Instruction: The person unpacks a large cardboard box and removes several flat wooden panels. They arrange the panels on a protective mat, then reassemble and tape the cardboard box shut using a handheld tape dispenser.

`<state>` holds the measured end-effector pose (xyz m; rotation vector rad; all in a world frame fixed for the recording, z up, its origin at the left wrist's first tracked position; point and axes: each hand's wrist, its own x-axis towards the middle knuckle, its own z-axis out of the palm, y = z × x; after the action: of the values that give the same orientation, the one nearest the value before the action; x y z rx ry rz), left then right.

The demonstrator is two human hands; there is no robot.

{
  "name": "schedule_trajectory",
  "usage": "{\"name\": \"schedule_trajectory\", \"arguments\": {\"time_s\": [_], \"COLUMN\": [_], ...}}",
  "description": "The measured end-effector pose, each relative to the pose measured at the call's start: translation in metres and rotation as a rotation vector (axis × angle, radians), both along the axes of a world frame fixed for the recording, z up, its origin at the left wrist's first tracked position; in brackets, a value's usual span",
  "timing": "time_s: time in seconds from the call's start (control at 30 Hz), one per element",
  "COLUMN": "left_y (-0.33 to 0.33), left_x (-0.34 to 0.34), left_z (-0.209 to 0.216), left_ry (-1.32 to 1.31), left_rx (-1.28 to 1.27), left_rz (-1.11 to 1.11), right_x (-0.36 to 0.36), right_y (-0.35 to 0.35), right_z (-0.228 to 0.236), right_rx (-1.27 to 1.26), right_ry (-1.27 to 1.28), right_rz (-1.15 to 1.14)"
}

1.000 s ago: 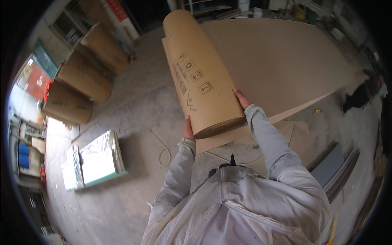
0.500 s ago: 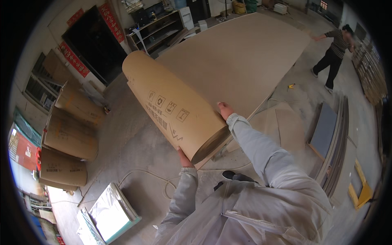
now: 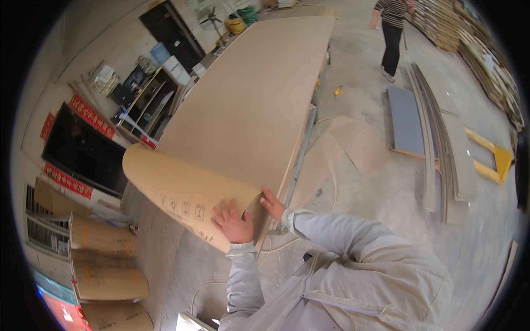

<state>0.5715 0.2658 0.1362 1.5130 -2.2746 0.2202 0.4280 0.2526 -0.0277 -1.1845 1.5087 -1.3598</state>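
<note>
A large brown cardboard sheet (image 3: 182, 177) is curled into a loose roll across the near end of a long brown board (image 3: 243, 88). My left hand (image 3: 233, 222) presses on the roll's printed outer side near its right end, fingers spread, with the thumb close to the open rim. Just to the right, my right hand (image 3: 272, 204) touches the rim of that end with fingers stretched out. The inside of the roll is mostly hidden by my hands.
Tall cardboard rolls (image 3: 110, 278) stand at the lower left. Flat boards and a grey panel (image 3: 406, 121) lie on the right, beside a yellow frame (image 3: 501, 164). A person in a striped top (image 3: 393, 16) stands at the far right. A hose (image 3: 334, 185) crosses the floor.
The view has swung right. The roll now appears flatter and lower on the board. My left hand has moved from its underside onto its outer face, closer to my right hand.
</note>
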Motion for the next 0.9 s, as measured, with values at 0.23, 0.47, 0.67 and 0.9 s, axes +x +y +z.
{"name": "schedule_trajectory", "arguments": {"time_s": [0.23, 0.47, 0.67, 0.9], "left_y": [-0.004, 0.005, 0.010, 0.003], "left_x": [-0.015, -0.032, -0.028, -0.034], "left_z": [-0.012, -0.009, -0.020, -0.030], "left_ry": [-0.175, -0.235, -0.243, -0.306], "left_rx": [0.143, 0.138, 0.104, 0.103], "left_rz": [0.262, 0.402, 0.457, 0.476], "right_x": [-0.118, -0.290, -0.340, -0.321], "right_y": [0.196, 0.412, 0.406, 0.331], "right_z": [-0.148, -0.226, -0.237, -0.242], "right_rx": [0.566, 1.104, 0.988, 0.724], "right_ry": [0.109, 0.012, -0.062, -0.250], "right_rz": [-0.046, -0.131, -0.517, -0.445]}}
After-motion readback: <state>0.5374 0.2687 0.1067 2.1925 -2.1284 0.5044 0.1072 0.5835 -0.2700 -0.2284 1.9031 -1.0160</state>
